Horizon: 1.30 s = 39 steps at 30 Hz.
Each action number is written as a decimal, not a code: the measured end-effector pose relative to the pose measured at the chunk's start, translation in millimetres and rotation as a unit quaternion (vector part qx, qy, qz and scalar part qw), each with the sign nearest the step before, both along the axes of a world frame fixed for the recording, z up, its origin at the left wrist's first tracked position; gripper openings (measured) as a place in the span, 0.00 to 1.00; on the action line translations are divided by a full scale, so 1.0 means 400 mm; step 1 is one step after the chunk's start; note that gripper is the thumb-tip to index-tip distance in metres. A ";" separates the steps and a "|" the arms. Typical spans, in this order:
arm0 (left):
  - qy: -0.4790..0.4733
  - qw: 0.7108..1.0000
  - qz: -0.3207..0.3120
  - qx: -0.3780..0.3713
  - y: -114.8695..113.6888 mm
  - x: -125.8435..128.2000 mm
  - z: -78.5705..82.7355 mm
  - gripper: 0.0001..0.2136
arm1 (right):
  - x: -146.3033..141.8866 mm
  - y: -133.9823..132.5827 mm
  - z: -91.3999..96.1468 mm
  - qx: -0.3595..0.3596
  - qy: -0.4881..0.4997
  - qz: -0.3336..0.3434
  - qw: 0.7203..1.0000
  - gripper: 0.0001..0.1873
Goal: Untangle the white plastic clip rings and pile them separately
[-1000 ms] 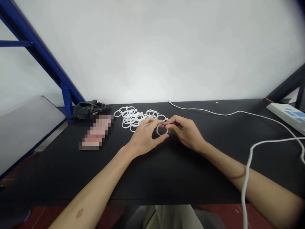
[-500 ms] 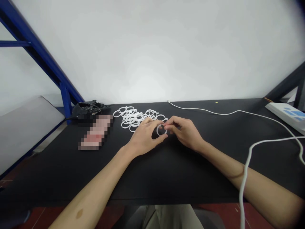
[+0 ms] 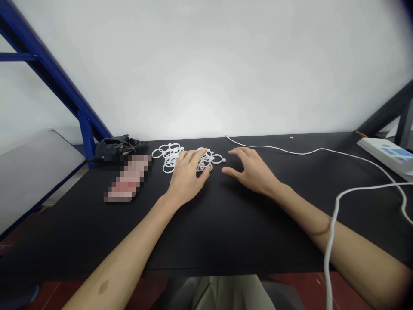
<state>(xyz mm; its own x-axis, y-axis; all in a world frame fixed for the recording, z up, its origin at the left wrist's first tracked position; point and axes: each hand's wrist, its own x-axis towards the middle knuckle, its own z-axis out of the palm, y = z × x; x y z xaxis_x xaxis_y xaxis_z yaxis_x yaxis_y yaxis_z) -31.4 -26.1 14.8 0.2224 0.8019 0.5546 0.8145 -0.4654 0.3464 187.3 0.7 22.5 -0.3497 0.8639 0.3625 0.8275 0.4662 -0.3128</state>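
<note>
A heap of white plastic rings (image 3: 169,167), each with a small round knob, lies on the black table. My left hand (image 3: 187,176) is over the heap's near side, fingers stretched forward and thumb apart, hiding part of it. Nothing shows in its grasp. Just right of the heap, a single ring (image 3: 218,159) reaches out with its knob toward my right hand (image 3: 254,171). That hand hovers above the tabletop, its thumb and fingers apart with nothing between them.
On the left lie a blurred pink item (image 3: 127,178) and a crumpled black plastic bag (image 3: 118,146). A white cable (image 3: 300,153) runs along the back right and loops over my right forearm. A white box with blue markings (image 3: 387,153) stands far right.
Both hands have come apart and opened. The ring they held between them has been let go; my left hand has shifted left over the heap, my right hand slightly away to the right.
</note>
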 end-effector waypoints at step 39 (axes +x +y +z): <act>0.137 0.981 -0.007 -0.138 -0.016 0.018 -0.009 0.24 | 0.007 0.004 -0.040 -0.131 -0.180 -0.080 0.972 0.50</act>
